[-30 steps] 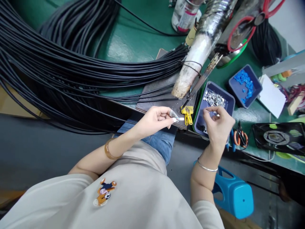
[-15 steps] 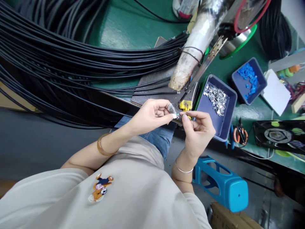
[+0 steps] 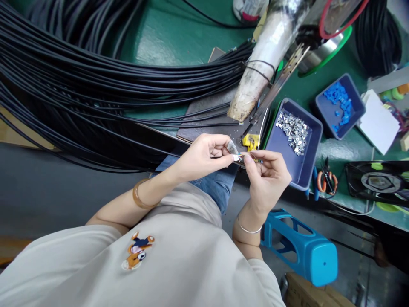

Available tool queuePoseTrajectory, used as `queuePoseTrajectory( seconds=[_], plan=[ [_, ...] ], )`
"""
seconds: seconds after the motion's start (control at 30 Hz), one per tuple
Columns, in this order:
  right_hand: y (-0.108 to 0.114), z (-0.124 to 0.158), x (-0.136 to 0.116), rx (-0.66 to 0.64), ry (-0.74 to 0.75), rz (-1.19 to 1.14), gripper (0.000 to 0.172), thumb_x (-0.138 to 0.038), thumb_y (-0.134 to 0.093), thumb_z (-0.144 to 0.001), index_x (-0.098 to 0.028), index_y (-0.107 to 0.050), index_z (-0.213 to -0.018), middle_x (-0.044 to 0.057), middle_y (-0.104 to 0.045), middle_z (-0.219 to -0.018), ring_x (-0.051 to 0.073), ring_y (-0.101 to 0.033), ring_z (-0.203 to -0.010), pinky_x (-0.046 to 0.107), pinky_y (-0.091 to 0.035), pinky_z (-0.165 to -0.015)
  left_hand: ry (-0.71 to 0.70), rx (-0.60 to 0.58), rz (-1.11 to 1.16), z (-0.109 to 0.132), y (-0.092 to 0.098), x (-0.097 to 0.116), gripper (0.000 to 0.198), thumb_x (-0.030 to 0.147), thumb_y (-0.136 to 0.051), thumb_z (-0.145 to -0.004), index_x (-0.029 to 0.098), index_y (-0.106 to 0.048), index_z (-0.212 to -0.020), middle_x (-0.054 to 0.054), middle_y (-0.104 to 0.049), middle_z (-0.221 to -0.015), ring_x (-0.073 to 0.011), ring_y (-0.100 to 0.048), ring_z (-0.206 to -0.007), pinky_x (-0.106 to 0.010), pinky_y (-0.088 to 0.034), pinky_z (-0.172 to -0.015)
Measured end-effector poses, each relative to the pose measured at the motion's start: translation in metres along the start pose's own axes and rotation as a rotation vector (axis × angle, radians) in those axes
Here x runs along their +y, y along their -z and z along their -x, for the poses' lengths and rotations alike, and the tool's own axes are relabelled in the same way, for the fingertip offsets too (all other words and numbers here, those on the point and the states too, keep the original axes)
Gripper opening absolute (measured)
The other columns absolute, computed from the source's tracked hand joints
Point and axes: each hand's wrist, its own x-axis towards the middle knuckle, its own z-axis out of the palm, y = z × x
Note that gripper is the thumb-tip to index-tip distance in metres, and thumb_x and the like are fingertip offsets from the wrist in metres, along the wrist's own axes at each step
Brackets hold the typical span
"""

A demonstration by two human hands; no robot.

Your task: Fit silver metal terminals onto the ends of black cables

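My left hand (image 3: pixel 203 157) is closed, its thumb and index finger pinching the end of a black cable (image 3: pixel 159 150) that comes in from the left. Grey-white wrapping covers the index fingertip, and a bit of white covers the thumb tip. Thin coloured wires (image 3: pixel 242 156) fan out from the cable end between my hands. My right hand (image 3: pixel 266 175) has its thumb and index finger pinched on these wires; its fingertips almost touch my left ones. Just behind the fingers lies a yellow piece (image 3: pixel 251 140) on a dark board (image 3: pixel 204 106).
Bundled black cables (image 3: pixel 128 79) cover the left. A foil-wrapped tube (image 3: pixel 255 68) and slotted metal rod (image 3: pixel 287 74) hang over the board. At right are a bin of metal shells (image 3: pixel 287 166), a bin of blue parts (image 3: pixel 326 121), orange-handled cutters (image 3: pixel 326 182) and a blue stool (image 3: pixel 322 260).
My hands stay together at nearly the same spot. The right fingertips have shifted slightly on the coloured wires, and more wire shows between them. The whole view has shifted a little.
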Motion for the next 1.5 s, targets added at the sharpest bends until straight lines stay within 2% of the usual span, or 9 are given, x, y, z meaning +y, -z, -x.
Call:
queuePoseTrajectory(
  seconds=[0.2,0.3,0.43,0.53,0.6,0.67,0.77,0.87,1.5],
  plan=[
    [0.002,0.001,-0.002,-0.033,0.06,0.106,0.01,-0.028,-0.075,-0.082,-0.02,-0.07,-0.085,-0.005,-0.065,-0.07,0.002,-0.028,-0.044,0.022,-0.021,-0.042,0.007,-0.018,-0.018,0.001,0.0,-0.001,0.016,0.019,-0.066,-0.081,0.012,-0.056,-0.071,0.003,-0.05,-0.061,-0.004,-0.043,-0.055,-0.016,-0.035,-0.05],
    [0.004,0.0,-0.003,-0.019,0.097,0.106,0.01,-0.027,-0.075,-0.082,-0.021,-0.071,-0.088,-0.002,-0.071,-0.081,0.003,-0.033,-0.043,0.022,-0.025,-0.042,0.016,-0.019,0.002,0.001,0.001,0.0,0.013,0.018,-0.065,-0.081,0.011,-0.058,-0.071,0.002,-0.053,-0.062,-0.0039,-0.043,-0.055,-0.016,-0.034,-0.05],
    [0.007,0.0,-0.006,0.186,0.17,0.012,0.007,-0.027,-0.069,-0.086,-0.022,-0.07,-0.091,-0.003,-0.066,-0.073,0.007,-0.056,-0.05,0.022,-0.038,-0.045,0.055,-0.055,0.055,-0.001,0.002,0.002,0.011,0.019,-0.065,-0.081,0.011,-0.061,-0.075,0.003,-0.052,-0.062,-0.0035,-0.043,-0.055,-0.015,-0.032,-0.049],
    [0.007,0.001,-0.007,0.24,0.209,-0.15,0.015,-0.024,-0.064,-0.089,-0.023,-0.066,-0.104,-0.006,-0.065,-0.067,0.005,-0.048,-0.04,0.02,-0.034,-0.039,0.045,-0.058,0.091,-0.003,0.003,0.001,0.011,0.02,-0.066,-0.082,0.012,-0.062,-0.076,0.004,-0.052,-0.062,-0.0037,-0.044,-0.056,-0.015,-0.034,-0.052],
    [0.005,0.003,-0.007,0.218,0.199,-0.184,0.016,-0.02,-0.061,-0.091,-0.023,-0.062,-0.107,-0.006,-0.071,-0.071,0.004,-0.045,-0.035,0.019,-0.03,-0.034,0.02,-0.047,0.113,-0.004,0.003,0.0,0.01,0.019,-0.066,-0.082,0.012,-0.063,-0.076,0.004,-0.052,-0.062,-0.0038,-0.045,-0.056,-0.015,-0.036,-0.053],
    [0.002,0.006,-0.008,0.216,0.196,-0.131,0.011,-0.016,-0.061,-0.091,-0.022,-0.062,-0.101,-0.004,-0.076,-0.08,0.007,-0.058,-0.041,0.019,-0.041,-0.037,0.011,-0.033,0.127,-0.004,0.004,0.0,0.009,0.018,-0.066,-0.081,0.012,-0.063,-0.075,0.003,-0.053,-0.062,-0.0041,-0.045,-0.056,-0.015,-0.037,-0.054],
    [-0.001,0.01,-0.005,0.191,0.304,0.028,0.012,-0.013,-0.069,-0.085,-0.022,-0.064,-0.092,-0.001,-0.076,-0.088,0.016,-0.075,-0.072,0.03,-0.062,-0.063,0.025,-0.007,0.133,-0.005,0.004,0.0,0.01,0.019,-0.068,-0.079,0.012,-0.062,-0.075,0.003,-0.055,-0.062,-0.0048,-0.047,-0.055,-0.016,-0.038,-0.053],
    [-0.002,0.011,-0.001,0.093,0.408,0.184,0.015,-0.012,-0.071,-0.083,-0.023,-0.066,-0.092,0.002,-0.076,-0.096,0.018,-0.075,-0.089,0.036,-0.064,-0.079,0.036,0.006,0.119,-0.005,0.004,0.001,0.01,0.02,-0.068,-0.078,0.012,-0.062,-0.074,0.002,-0.056,-0.062,-0.0052,-0.048,-0.055,-0.016,-0.039,-0.052],
    [-0.007,-0.01,0.005,-0.022,0.413,0.139,0.015,-0.01,-0.067,-0.083,-0.023,-0.059,-0.083,0.002,-0.075,-0.101,0.017,-0.073,-0.091,0.035,-0.062,-0.078,-0.007,0.052,-0.022,-0.019,0.012,0.007,0.013,0.017,-0.067,-0.078,0.011,-0.064,-0.067,0.001,-0.057,-0.057,-0.005,-0.048,-0.052,-0.016,-0.037,-0.05]
  ],
)
